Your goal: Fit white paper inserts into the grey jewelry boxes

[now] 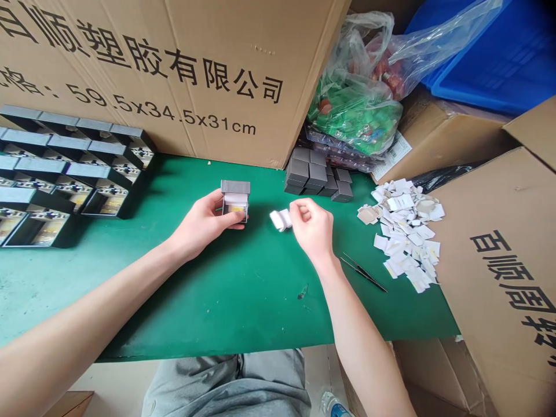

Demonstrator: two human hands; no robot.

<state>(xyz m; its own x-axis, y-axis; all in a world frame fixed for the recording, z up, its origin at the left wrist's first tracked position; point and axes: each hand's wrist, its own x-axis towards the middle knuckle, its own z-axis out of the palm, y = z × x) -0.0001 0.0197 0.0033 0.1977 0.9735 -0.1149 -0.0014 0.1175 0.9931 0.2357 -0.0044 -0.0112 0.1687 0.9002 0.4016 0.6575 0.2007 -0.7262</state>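
Note:
My left hand (203,223) grips a small grey hinged box (235,200) standing open on the green table (226,289), its lid up and a pale lining showing inside. My right hand (311,227) is closed in a pinch on a small white folded pad (281,219), held just above the table to the right of the box. The box and the pad are a short gap apart.
Rows of open grey boxes (65,179) fill the left. A stack of closed grey boxes (317,176) sits behind my right hand. White paper pieces (406,231) and tweezers (362,271) lie right. Cardboard cartons (174,69) and plastic bags (356,98) stand behind.

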